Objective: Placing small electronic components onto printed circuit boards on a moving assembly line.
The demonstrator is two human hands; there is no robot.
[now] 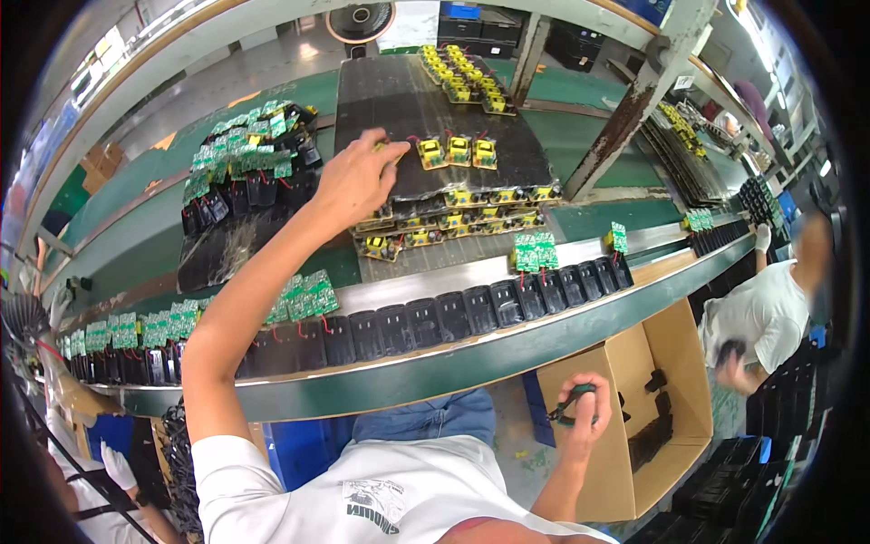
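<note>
My left hand (360, 178) stretches across the line to a black sheet (381, 95). Its fingers close on a small circuit board (396, 156), mostly hidden behind them, with a bit of yellow and a red wire showing. Just right of it, three boards with yellow transformers (459, 151) sit in a row. My right hand (585, 410) is lower right, in front of the conveyor edge, wrapped around green-handled cutters (573, 405). Between the hands, a row of black plastic housings (422, 319) lines the conveyor; some carry green boards (535, 251) on red wires.
An open cardboard box (625, 490) with black parts stands at lower right. More boards and housings (245, 159) are heaped at left. A rusty metal post (619, 118) rises beyond the line. Co-workers are at right (759, 313) and lower left (118, 467).
</note>
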